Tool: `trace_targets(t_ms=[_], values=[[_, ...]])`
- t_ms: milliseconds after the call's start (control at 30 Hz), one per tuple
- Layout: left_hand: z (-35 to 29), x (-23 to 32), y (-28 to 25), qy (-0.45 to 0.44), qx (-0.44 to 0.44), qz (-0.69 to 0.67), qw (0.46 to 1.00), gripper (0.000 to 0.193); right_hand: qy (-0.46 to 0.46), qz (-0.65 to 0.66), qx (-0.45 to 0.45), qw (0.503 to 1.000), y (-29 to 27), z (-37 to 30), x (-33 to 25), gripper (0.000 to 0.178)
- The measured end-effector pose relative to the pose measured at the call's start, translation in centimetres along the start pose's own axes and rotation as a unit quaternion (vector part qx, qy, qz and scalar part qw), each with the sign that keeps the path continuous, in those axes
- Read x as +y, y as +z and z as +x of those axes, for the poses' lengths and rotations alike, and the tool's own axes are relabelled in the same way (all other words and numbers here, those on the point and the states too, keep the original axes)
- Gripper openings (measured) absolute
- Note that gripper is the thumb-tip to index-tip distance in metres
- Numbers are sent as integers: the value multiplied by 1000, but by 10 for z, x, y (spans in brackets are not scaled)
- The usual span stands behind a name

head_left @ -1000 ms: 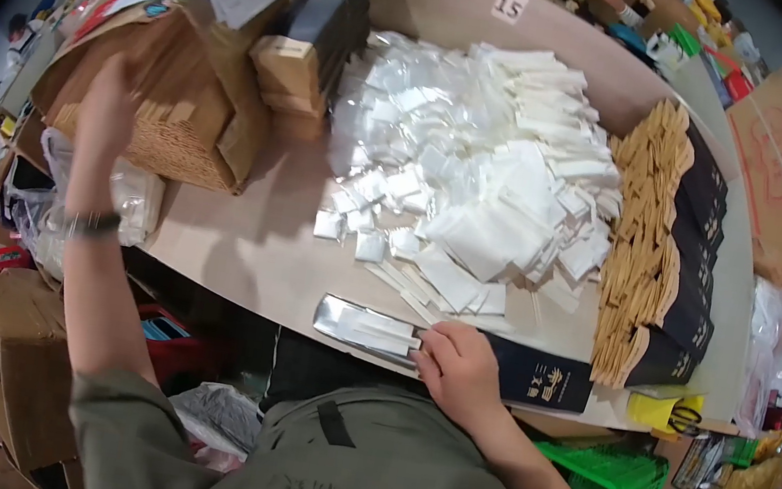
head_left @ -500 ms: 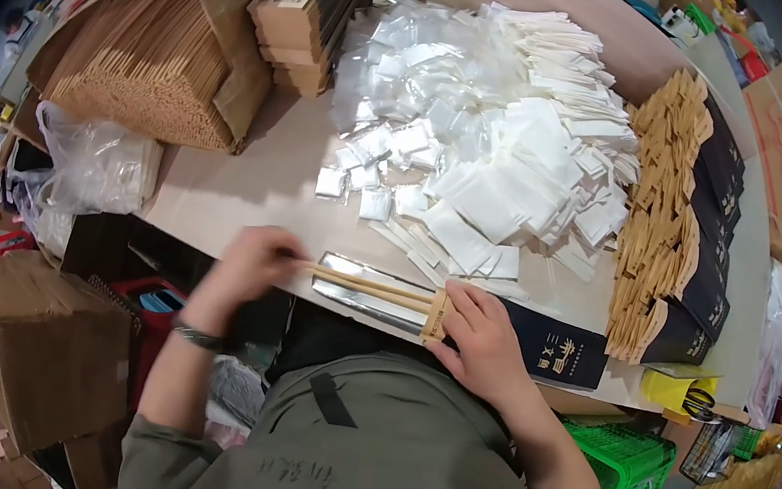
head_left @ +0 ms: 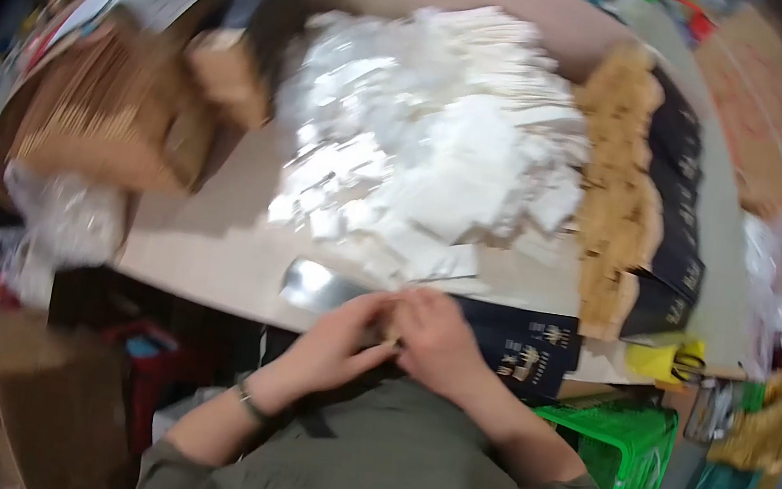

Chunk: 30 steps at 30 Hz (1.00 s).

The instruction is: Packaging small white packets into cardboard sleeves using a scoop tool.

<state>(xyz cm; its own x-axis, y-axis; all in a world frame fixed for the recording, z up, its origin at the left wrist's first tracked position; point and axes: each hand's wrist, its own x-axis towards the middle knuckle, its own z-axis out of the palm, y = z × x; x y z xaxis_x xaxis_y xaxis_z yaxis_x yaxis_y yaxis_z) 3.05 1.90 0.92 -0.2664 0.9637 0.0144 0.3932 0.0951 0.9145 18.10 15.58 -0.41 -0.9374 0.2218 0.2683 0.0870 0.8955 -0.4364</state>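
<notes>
A dark paper sleeve (head_left: pixel 508 355) with light printing slants out to the right from under my right hand (head_left: pixel 433 337). That hand's fingers are closed on its left end. Against them, my left hand (head_left: pixel 347 337) is closed, thumb and fingers pinched near the sleeve's mouth. What lies between its fingers is hidden and blurred; only a bit of tan shows. The pair of chopsticks seen before is out of sight now. A shiny metallic strip (head_left: pixel 309 283) lies on the table just beyond my left hand. Behind the held sleeve, another dark sleeve (head_left: pixel 555 330) rests flat.
White paper packets (head_left: pixel 462 174) and clear plastic sachets (head_left: pixel 331 104) heap across the table (head_left: pixel 199 246). Dark sleeves with tan ends (head_left: pixel 612 187) stack at right, beside a yellow holder (head_left: pixel 652 360). Bundled chopsticks (head_left: pixel 106 121) fill a carton at left. A green crate (head_left: pixel 631 432) stands below right.
My left hand has moved right to meet my right hand, and the chopsticks no longer show. The held sleeve has tilted and come nearer, exposing another sleeve behind. The whole view has shifted and blurred.
</notes>
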Motion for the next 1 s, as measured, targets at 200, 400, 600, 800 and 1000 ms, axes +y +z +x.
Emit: trace_targets(t_ms=[200, 400, 600, 800, 1000], values=[[-13, -12, -52, 161, 28, 408, 898, 65, -109, 91, 34, 989, -14, 15, -16, 22], [0, -8, -69, -116, 156, 207, 959, 30, 160, 77, 54, 983, -206, 48, 101, 16], [-3, 5, -9, -55, -77, -35, 995, 56, -55, 21, -45, 997, -113, -8, 74, 41], [0, 26, -1, -111, -206, -54, 971, 44, -60, -130, 1, 990, -18, 2, 33, 35], [-30, -24, -29, -91, 118, 274, 950, 60, 230, -32, -144, 962, -21, 15, 10, 27]])
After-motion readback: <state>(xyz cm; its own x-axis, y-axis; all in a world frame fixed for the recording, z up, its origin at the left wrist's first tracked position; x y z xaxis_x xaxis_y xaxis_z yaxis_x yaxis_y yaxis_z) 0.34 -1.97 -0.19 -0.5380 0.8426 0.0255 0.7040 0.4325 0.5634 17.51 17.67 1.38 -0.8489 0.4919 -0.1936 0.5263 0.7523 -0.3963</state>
